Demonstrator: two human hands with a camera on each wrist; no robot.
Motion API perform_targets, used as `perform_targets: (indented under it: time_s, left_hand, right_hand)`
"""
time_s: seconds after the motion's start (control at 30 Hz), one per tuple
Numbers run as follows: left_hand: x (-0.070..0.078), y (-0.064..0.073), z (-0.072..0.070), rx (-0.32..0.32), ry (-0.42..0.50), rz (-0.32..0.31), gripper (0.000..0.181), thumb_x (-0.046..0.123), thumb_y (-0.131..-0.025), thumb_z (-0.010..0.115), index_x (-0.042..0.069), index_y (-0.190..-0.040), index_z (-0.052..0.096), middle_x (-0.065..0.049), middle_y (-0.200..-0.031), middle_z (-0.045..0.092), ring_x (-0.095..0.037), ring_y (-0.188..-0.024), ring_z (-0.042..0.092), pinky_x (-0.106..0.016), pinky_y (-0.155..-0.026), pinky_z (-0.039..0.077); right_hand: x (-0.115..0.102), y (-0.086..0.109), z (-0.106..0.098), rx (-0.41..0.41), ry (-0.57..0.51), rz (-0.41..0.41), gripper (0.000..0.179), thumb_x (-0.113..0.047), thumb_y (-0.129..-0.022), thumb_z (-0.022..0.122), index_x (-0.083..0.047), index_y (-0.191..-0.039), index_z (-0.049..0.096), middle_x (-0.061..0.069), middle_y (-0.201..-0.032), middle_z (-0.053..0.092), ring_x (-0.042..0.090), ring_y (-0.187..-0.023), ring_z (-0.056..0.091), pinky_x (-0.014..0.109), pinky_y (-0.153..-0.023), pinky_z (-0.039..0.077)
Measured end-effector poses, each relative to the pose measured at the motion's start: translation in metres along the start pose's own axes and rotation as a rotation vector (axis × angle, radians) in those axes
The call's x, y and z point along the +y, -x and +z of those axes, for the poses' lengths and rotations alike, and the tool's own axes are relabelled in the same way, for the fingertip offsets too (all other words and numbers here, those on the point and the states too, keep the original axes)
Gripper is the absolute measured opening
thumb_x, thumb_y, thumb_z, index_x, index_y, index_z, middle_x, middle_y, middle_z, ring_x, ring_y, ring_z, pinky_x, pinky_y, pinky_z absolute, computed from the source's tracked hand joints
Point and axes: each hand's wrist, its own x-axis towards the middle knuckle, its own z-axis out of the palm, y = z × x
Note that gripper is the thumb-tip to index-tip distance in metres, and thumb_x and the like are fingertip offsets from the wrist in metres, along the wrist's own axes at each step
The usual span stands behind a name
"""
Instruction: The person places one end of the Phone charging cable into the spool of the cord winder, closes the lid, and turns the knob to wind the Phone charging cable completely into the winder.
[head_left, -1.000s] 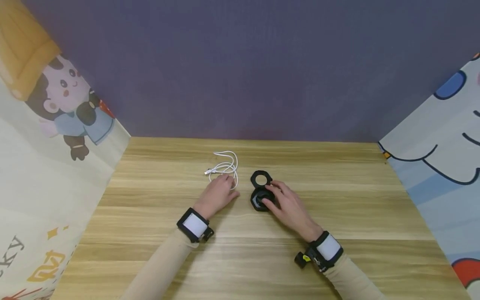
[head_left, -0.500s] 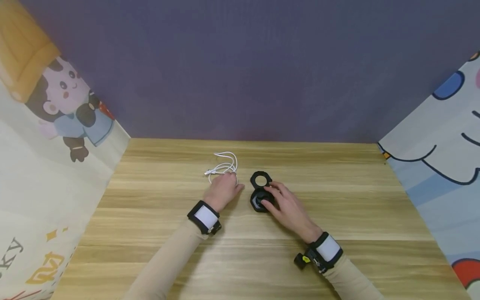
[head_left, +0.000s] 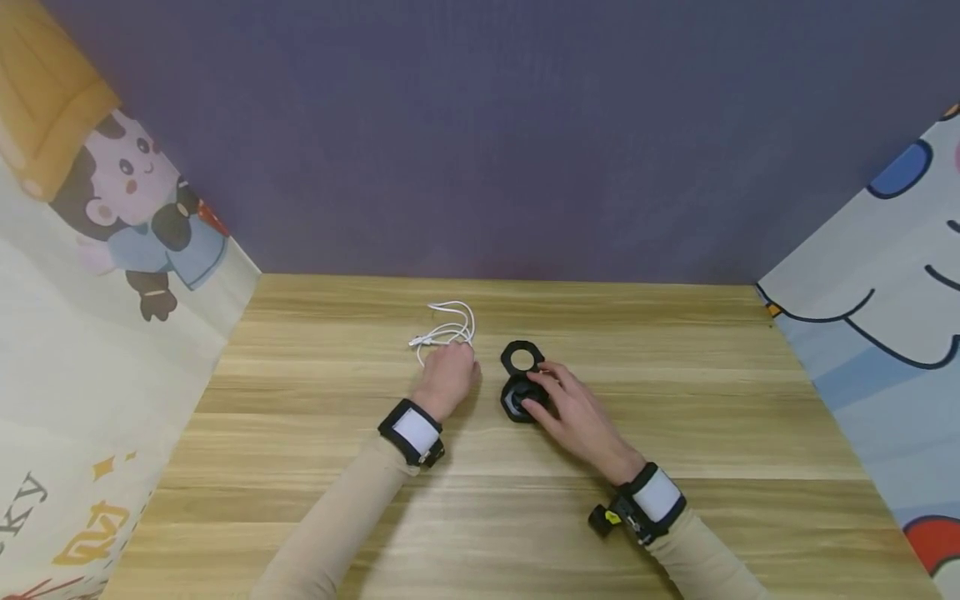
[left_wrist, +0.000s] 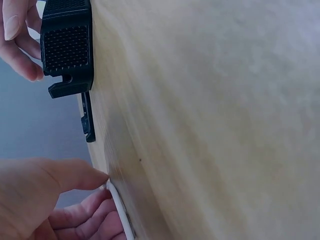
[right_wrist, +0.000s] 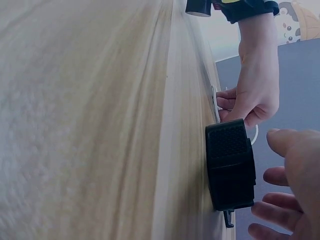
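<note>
My left hand (head_left: 447,377) pinches a loop of white charging cable (left_wrist: 120,210) near its thumb, with the fingers curled beneath. The rest of the coiled cable (head_left: 470,319) lies on the table beyond the knuckles. To the right sits a black octagonal case (head_left: 511,405), textured on its side in the left wrist view. A flat black ring-shaped flap (head_left: 507,358) lies against its far edge. My right hand (head_left: 576,421) is at the case's right side, thumb over its top and fingers loosely bent and spread. Its fingertips (right_wrist: 265,212) are right beside the case in the right wrist view.
The wood-grain table (head_left: 315,350) meets a dark purple-grey panel (head_left: 480,150) at its far edge. Printed cartoon panels stand on the left and right. A black band with a white patch (head_left: 416,429) is worn on the left wrist, and a similar band (head_left: 656,500) on the right.
My left hand has moved slightly right and away from me, and its thumb has drawn in toward the fingers at the cable. The right hand and the black case stay in place.
</note>
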Motion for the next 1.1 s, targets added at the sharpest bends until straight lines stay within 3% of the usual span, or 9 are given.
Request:
perform_targets:
  time_s: [0.2,0.33,0.47,0.63,0.93,1.1]
  left_hand:
    - [-0.002,0.001,0.0,0.026,0.039,-0.025,0.032,0.012,-0.09,0.073,0.009,-0.062,0.058,-0.01,-0.07,0.067,-0.026,-0.065,0.067,-0.036,-0.057,0.057]
    - [-0.005,0.006,0.0,0.092,0.075,-0.006,0.031,0.011,-0.088,0.074,0.009,-0.063,0.057,-0.006,-0.064,0.062,-0.024,-0.059,0.063,-0.035,-0.053,0.054]
    - [-0.01,0.013,-0.002,0.216,0.065,0.04,0.021,0.012,-0.091,0.071,0.004,-0.075,0.06,-0.005,-0.06,0.057,-0.023,-0.053,0.059,-0.033,-0.048,0.051]
    - [-0.016,0.018,-0.011,0.362,0.059,0.108,0.012,0.009,-0.093,0.068,-0.001,-0.088,0.064,-0.009,-0.066,0.063,-0.024,-0.055,0.06,-0.035,-0.048,0.052]
    - [-0.022,0.023,-0.033,0.465,0.272,0.216,0.012,0.003,-0.1,0.06,-0.006,-0.106,0.066,-0.016,-0.09,0.07,-0.027,-0.076,0.066,-0.036,-0.064,0.059]
    - [-0.023,0.026,-0.046,0.54,0.295,0.312,0.01,0.001,-0.099,0.063,-0.006,-0.106,0.066,-0.017,-0.096,0.07,-0.028,-0.085,0.067,-0.036,-0.074,0.061]
  right_hand:
    - [-0.001,-0.001,0.0,0.006,-0.01,-0.004,0.048,-0.035,-0.099,0.071,-0.006,-0.136,0.064,0.019,-0.143,0.055,0.037,-0.127,0.06,0.056,-0.103,0.051]
    - [-0.002,-0.001,-0.002,0.005,-0.014,-0.01,0.048,-0.036,-0.099,0.07,-0.006,-0.137,0.064,0.019,-0.143,0.055,0.037,-0.126,0.06,0.055,-0.102,0.052]
    - [-0.004,-0.002,-0.003,0.022,-0.022,-0.036,0.048,-0.034,-0.099,0.07,-0.006,-0.137,0.063,0.02,-0.142,0.056,0.037,-0.124,0.061,0.054,-0.101,0.053]
    - [-0.006,-0.009,-0.006,0.08,-0.034,-0.105,0.045,-0.027,-0.099,0.072,-0.003,-0.136,0.063,0.018,-0.138,0.058,0.034,-0.123,0.061,0.051,-0.1,0.053]
    - [-0.022,-0.032,-0.017,0.159,-0.062,-0.189,0.044,-0.021,-0.101,0.07,-0.004,-0.14,0.06,0.014,-0.138,0.06,0.029,-0.127,0.059,0.046,-0.103,0.052]
    - [-0.031,-0.051,-0.022,0.233,-0.106,-0.222,0.044,-0.015,-0.098,0.073,-0.001,-0.138,0.061,0.015,-0.134,0.063,0.03,-0.123,0.06,0.045,-0.101,0.053]
